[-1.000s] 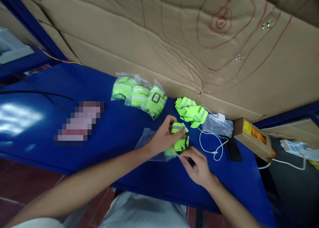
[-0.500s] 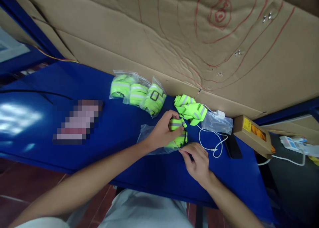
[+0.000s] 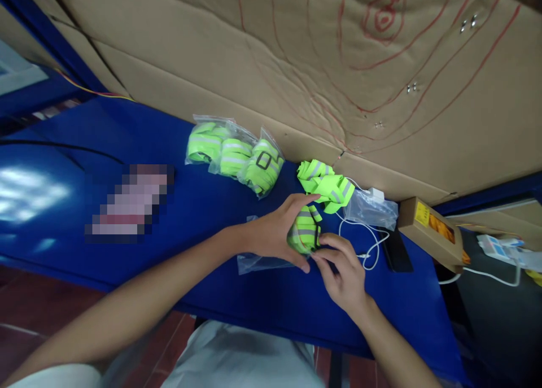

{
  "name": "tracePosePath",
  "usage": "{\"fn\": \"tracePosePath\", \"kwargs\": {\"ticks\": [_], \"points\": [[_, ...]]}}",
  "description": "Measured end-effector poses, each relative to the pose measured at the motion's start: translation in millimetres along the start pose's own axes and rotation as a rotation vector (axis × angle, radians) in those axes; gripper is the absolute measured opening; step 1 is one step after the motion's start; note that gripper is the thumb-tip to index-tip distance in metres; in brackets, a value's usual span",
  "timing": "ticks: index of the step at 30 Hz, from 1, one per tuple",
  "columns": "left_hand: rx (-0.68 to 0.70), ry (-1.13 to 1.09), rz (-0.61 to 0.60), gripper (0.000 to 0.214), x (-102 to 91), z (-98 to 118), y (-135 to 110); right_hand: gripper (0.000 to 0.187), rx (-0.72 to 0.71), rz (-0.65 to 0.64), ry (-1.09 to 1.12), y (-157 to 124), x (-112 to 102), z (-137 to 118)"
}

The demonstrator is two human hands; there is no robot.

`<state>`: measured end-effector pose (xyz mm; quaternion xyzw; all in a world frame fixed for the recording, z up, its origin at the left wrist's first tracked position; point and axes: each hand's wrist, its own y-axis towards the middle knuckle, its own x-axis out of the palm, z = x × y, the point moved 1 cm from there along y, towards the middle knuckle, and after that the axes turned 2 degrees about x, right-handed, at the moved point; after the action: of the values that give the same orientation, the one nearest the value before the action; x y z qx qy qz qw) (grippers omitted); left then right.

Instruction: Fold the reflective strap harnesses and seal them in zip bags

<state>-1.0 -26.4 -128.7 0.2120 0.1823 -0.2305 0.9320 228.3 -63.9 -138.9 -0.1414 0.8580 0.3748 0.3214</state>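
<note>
A rolled neon-green reflective strap (image 3: pixel 305 227) with a black buckle lies partly in a clear plastic bag (image 3: pixel 258 263) on the blue table. Around the roll's left side my left hand (image 3: pixel 277 232) is spread, thumb below and index finger above, fingers apart. At the roll's lower right, my right hand (image 3: pixel 341 269) is closed, thumb and fingers pinching what looks like the bag's edge beside the buckle. Just behind the roll sits a loose folded strap (image 3: pixel 334 190) of the same green.
Several bagged green straps (image 3: pixel 235 156) stand against the cardboard wall (image 3: pixel 178 55). To the right are another plastic bag (image 3: pixel 372 208), a white cable (image 3: pixel 375 247), a black phone-like object (image 3: pixel 398 252) and a cardboard box (image 3: pixel 432 232). A blurred-out item (image 3: pixel 131 204) lies left.
My left hand has opened from its grip on the roll and spread around it. My right hand has shifted slightly up and right, along the roll's edge near the buckle.
</note>
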Motion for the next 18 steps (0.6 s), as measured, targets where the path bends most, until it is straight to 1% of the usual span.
{"fn": "tracePosePath", "kwargs": {"ticks": [3,5,8,9,11,13,15,18], "points": [[0.014,0.075,-0.003,0.132,2.9,-8.7,-0.6,0.023,-0.006,-0.06,-0.001,4.4,-2.5,3.0],[0.001,0.109,0.007,0.134,5.3,-10.2,-0.5,0.018,0.013,-0.076,0.016,6.9,-5.1,4.9],[-0.017,0.203,-0.026,0.131,8.3,-4.3,-1.0,0.016,0.115,-0.102,0.12,9.9,-9.6,7.5],[-0.015,0.256,-0.04,0.129,9.2,-1.1,-1.4,0.02,0.155,-0.109,0.147,10.6,-10.7,8.3],[0.026,0.38,-0.059,0.124,11.6,5.3,-2.2,0.037,0.194,-0.125,0.154,11.5,-11.3,9.2],[0.101,0.508,-0.063,0.116,14.6,10.0,-3.1,0.05,0.157,-0.15,0.118,11.5,-9.8,8.7],[0.177,0.624,-0.06,0.107,17.9,12.4,-4.0,0.051,0.103,-0.182,0.101,10.7,-7.2,6.9],[0.242,0.723,-0.074,0.094,22.1,13.2,-5.4,0.043,0.088,-0.168,0.11,8.8,-4.0,3.7]]}}
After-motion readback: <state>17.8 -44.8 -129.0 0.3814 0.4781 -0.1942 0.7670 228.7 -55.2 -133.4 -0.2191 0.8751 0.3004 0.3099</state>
